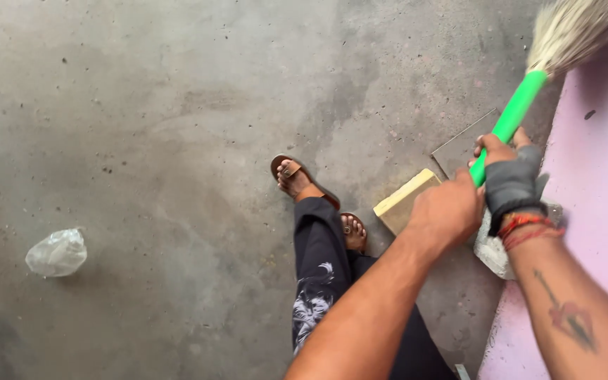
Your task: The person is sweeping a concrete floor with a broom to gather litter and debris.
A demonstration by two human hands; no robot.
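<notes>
**Bare concrete floor, pink wall at right**

Floor (177,105): grey concrete, mottled with darker damp-looking patches, scuffs, scattered grit. Wall (599,176): pale pink, runs along the right edge, one small dark mark high up. Yellow block (404,200) lies on the floor near the wall; flat grey tile (462,149) just beyond it. Pale rubble chunk (492,250) at the wall's foot. Crumpled clear plastic bag (56,252) at left, well apart from the rest. Light: soft, even, faint shadows.

plastic bag (56,252) lies on floor (177,105), far left of block (404,200).
</notes>
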